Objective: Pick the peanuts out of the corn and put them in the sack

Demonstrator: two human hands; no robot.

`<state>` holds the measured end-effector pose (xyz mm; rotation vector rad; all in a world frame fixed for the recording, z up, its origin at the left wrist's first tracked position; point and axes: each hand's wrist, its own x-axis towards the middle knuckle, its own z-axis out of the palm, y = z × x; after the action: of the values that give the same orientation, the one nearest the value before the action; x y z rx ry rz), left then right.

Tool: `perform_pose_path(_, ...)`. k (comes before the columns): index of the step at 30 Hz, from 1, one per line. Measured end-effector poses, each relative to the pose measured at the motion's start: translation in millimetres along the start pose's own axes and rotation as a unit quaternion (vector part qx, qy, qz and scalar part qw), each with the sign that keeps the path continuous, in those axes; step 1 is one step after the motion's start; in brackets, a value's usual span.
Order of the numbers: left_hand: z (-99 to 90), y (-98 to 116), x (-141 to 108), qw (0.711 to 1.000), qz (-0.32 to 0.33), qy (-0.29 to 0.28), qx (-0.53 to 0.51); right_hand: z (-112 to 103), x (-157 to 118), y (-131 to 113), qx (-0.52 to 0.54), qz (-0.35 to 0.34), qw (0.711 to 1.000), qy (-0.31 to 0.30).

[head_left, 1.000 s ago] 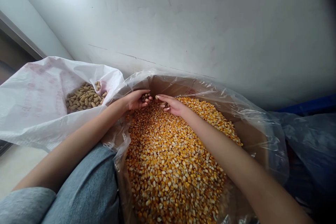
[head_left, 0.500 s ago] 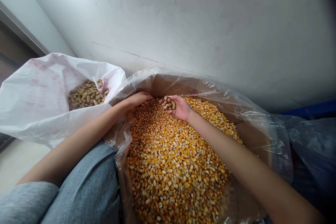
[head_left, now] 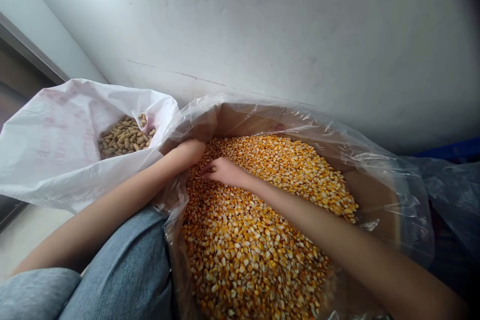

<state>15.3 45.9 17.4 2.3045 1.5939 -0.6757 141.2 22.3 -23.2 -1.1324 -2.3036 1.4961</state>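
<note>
At far left, a strip of pale floor [head_left: 33, 225] shows below a large white woven-plastic sack [head_left: 63, 135] with faint reddish print, its mouth spread wide. Inside the sack lies a pile of tan peanuts in their shells [head_left: 125, 136]. In the lower left are a light grey fabric sleeve [head_left: 37, 287] and a bent leg in blue denim [head_left: 127, 265]; from the sleeve, a bare forearm slants up and to the right, in front of the sack's lower edge. The left hand [head_left: 192, 151] is lowered at the left edge of a broad heap of yellow, orange and cream corn kernels [head_left: 255, 240]. Its fingers are hidden, so how far open they are, and whether they hold anything, cannot be told. Just beside it, slightly lower and to the right, the right hand [head_left: 221, 171] reaches across the heap, its fingers bent with the tips pointing left and down at the kernels; whether anything is between them cannot be made out. The corn lies in a brown cardboard box [head_left: 240, 121] lined with clear, crinkled plastic sheeting [head_left: 412, 210]. At far right is a blue edge [head_left: 450, 149], and a grey-white wall [head_left: 262, 30] rises behind
</note>
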Motion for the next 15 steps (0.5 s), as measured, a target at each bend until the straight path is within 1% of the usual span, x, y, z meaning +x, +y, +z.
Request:
perform_pose_path(2, -1.5, 1, 4, 1.000, -0.017, -0.015, 0.021, 19, 4, -12, -0.122, -0.053, 0.991, 0.012)
perform_pose_path(3, -1.6, 1, 6, 0.999, -0.023, -0.026, 0.030, 28, 7, -17, -0.173, -0.060, 0.983, 0.016)
perform_pose_path(6, 0.0, 1, 9, 0.999, -0.018, -0.018, 0.027, 46, 15, -24, -0.281, -0.058, 0.958, 0.017)
perform_pose_path(8, 1.0, 0, 9, 1.000, -0.013, -0.015, 0.019, 52, 17, -22, -0.314, -0.058, 0.948, 0.017)
perform_pose_path(11, 0.1, 0, 6, 1.000, 0.011, -0.003, 0.007, 55, 12, -15, -0.333, -0.048, 0.942, 0.011)
perform_pose_path(13, -2.0, 0, 3, 1.000, 0.023, 0.001, 0.002, 55, 8, -11, -0.334, -0.043, 0.942, 0.007)
perform_pose_path(15, -4.1, 0, 0, 1.000, 0.027, 0.002, -0.006, 54, 6, -9, -0.312, -0.041, 0.949, 0.000)
